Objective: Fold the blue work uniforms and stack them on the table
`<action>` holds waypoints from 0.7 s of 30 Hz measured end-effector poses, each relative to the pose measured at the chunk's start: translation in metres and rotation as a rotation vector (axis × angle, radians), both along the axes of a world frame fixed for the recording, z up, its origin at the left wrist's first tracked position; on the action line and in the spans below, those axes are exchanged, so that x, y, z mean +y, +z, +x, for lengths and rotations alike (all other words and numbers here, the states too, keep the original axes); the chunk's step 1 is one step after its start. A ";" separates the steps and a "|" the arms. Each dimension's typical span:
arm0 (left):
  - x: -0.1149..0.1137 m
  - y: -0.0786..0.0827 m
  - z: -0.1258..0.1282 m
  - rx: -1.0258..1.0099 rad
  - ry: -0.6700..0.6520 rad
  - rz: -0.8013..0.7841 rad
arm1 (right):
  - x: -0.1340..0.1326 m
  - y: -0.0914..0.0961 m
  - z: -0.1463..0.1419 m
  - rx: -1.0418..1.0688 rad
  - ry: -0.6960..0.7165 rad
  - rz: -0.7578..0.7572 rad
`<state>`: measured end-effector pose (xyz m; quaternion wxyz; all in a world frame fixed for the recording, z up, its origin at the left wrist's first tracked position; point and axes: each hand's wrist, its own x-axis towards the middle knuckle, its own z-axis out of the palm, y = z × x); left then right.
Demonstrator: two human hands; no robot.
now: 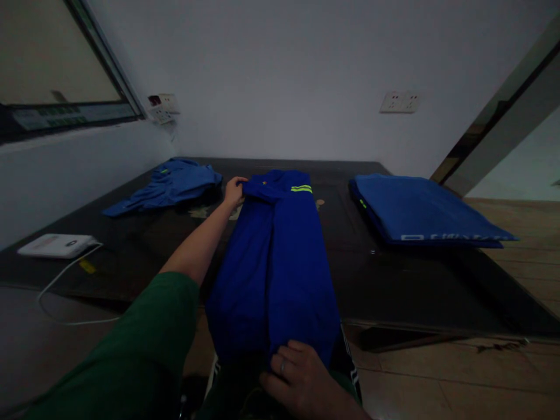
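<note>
A blue garment (275, 262) with yellow-green stripes lies lengthwise down the middle of a dark table (394, 280), folded into a long narrow strip. My left hand (234, 191) reaches to its far end and pinches the fabric near the collar. My right hand (297, 376) grips the near end, which hangs over the table's front edge. A green sleeve covers my left upper arm.
A crumpled blue garment (168, 184) lies at the far left of the table. A stack of folded blue garments (420, 213) sits at the right. A white device (56, 245) with a cable rests at the left. The floor to the right is tiled.
</note>
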<state>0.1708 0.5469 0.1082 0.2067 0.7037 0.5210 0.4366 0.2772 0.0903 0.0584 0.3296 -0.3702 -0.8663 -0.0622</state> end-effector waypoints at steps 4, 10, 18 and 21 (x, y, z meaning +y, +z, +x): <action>-0.021 -0.004 -0.005 0.077 0.043 0.011 | 0.006 -0.020 -0.006 -0.039 -0.054 -0.003; -0.113 -0.009 0.007 0.614 -0.467 0.338 | 0.022 -0.055 -0.011 -0.080 -0.128 0.101; -0.175 -0.023 -0.009 0.859 -0.711 0.088 | 0.022 -0.062 -0.025 -0.059 -0.166 0.071; -0.176 -0.022 -0.010 0.896 -0.736 0.082 | 0.026 -0.062 -0.027 -0.071 -0.120 0.108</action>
